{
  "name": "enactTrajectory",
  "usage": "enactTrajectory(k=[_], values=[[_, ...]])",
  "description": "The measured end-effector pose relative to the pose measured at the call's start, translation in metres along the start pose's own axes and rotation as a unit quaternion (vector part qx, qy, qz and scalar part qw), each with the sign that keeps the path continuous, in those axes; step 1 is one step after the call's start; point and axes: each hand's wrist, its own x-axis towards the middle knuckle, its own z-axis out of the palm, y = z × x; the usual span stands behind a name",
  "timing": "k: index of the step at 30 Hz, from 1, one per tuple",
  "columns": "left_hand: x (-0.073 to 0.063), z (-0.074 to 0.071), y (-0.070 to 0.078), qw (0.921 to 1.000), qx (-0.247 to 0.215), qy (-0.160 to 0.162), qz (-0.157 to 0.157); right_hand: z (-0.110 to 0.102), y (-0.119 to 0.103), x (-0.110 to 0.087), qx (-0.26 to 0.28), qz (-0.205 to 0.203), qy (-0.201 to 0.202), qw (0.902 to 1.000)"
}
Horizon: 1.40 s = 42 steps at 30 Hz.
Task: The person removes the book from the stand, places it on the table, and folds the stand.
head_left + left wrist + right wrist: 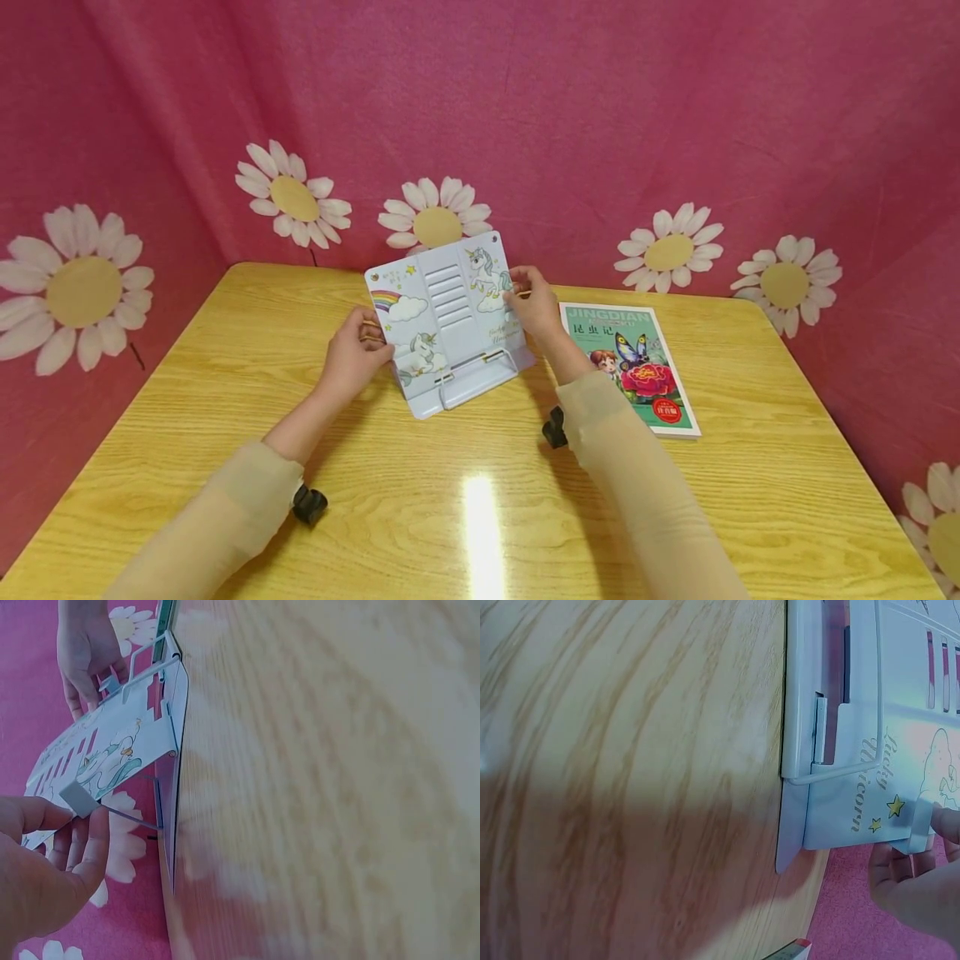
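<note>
A white metal book stand [452, 312] with unicorns, a rainbow and a slotted middle panel stands tilted back on the wooden table, its base plate flat on the wood. My left hand [351, 348] pinches a small white tab [78, 798] at the stand's left edge, thumb on one side and fingers on the other. At the opposite edge my right hand [535, 302] holds another white tab [921, 829] between thumb and fingers. A wire page holder [480, 375] lies along the stand's lower lip. Behind the panel, a thin support rod [129, 816] runs to the base.
Right of the stand lies a paperback book [641, 371] with a butterfly and a red flower on its cover, partly behind my right forearm. A pink cloth [525, 117] with white daisies hangs behind the wooden table [390, 517].
</note>
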Motion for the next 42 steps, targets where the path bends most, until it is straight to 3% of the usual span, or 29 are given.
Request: enactTrajectory(k=[7, 30, 42], values=[[-0.007, 0.003, 0.002, 0.9998, -0.01, -0.014, -0.012, -0.001, 0.001, 0.0, 0.007, -0.001, -0.004, 1.0], [-0.026, 0.017, 0.013, 0.9966, -0.07, -0.042, -0.007, -0.006, 0.003, 0.003, 0.012, -0.023, -0.009, 0.9996], [-0.037, 0.025, 0.015, 0.9959, -0.066, -0.059, -0.016, -0.007, 0.006, 0.002, 0.031, -0.024, -0.009, 0.9992]])
